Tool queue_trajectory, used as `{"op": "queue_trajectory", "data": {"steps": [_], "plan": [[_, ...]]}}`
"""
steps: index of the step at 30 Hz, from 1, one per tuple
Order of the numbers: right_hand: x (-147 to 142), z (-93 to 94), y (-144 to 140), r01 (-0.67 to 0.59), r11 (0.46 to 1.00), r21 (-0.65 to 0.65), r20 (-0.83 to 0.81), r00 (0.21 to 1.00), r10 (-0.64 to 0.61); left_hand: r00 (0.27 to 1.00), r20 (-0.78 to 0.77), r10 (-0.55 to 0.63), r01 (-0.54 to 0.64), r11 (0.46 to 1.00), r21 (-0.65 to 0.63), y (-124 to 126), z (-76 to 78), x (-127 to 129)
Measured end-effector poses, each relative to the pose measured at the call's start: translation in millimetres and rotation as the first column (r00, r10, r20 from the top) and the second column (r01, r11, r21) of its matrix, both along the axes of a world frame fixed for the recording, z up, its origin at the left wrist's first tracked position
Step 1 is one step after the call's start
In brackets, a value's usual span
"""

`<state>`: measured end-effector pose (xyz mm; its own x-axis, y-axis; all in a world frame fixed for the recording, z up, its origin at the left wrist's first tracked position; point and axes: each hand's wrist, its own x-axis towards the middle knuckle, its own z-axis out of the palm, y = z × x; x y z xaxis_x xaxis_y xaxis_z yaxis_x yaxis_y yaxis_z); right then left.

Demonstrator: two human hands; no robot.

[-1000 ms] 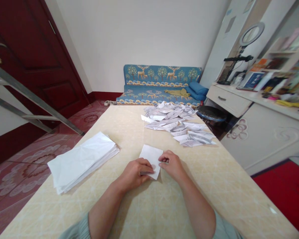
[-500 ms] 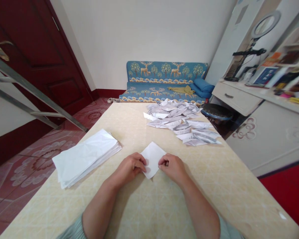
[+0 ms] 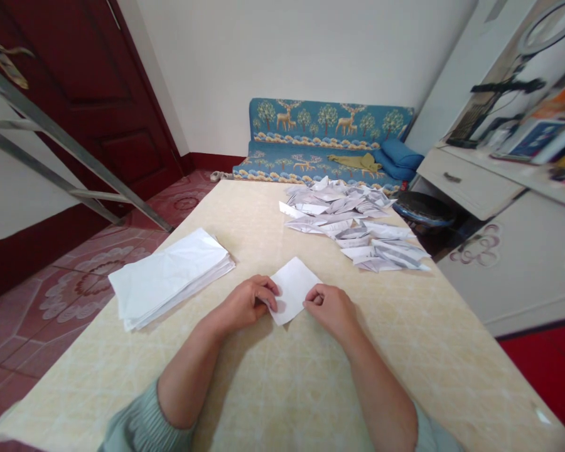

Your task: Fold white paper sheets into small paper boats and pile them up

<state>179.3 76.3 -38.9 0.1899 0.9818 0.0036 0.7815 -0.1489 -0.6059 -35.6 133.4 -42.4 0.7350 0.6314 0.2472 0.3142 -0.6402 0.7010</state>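
A small white folded sheet of paper (image 3: pixel 292 285) lies on the pale yellow table (image 3: pixel 282 376), turned like a diamond. My left hand (image 3: pixel 247 303) pinches its left corner with curled fingers. At the sheet's right edge, my right hand (image 3: pixel 332 309) presses down with its fingertips. Both forearms reach in from the near edge of the table.
A stack of flat white sheets (image 3: pixel 169 276) lies left of my hands. A heap of folded paper pieces (image 3: pixel 351 223) covers the table's far right. Beyond are a blue patterned sofa (image 3: pixel 327 141), a round stool (image 3: pixel 424 210), a white cabinet (image 3: pixel 508 232) and a metal ladder (image 3: pixel 61 147).
The sheet has turned from a near-upright rectangle to a diamond between my hands. My left hand has slid off its lower middle to the left corner. The view has shifted slightly.
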Motion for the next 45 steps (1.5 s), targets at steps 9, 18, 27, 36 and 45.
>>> {"op": "queue_trajectory", "data": {"steps": [9,18,27,36,45], "plan": [[-5.3,4.6,-1.2,0.026,0.999,-0.029,0.090,0.996,-0.023,0.999,-0.023,0.028,-0.028,0.999,-0.017,-5.2,6.5,3.1],[-5.7,2.2,-0.6,0.040,0.998,-0.038,0.110,0.993,-0.036,0.987,0.056,0.150,-0.147,0.988,-0.046,4.5,-8.3,10.3],[-5.3,1.1,-0.5,0.057,0.997,-0.045,0.115,0.992,-0.051,0.932,-0.097,0.348,-0.340,0.936,0.087,0.8,-7.5,15.2],[-5.2,0.0,-0.7,0.048,0.998,-0.044,0.109,0.993,-0.043,0.940,-0.080,0.331,-0.327,0.943,0.061,-0.4,-8.7,18.8],[-4.7,-1.0,-0.6,0.036,0.999,-0.023,0.102,0.994,-0.033,0.977,0.050,0.205,-0.195,0.968,-0.161,-1.1,-11.9,12.8]]}}
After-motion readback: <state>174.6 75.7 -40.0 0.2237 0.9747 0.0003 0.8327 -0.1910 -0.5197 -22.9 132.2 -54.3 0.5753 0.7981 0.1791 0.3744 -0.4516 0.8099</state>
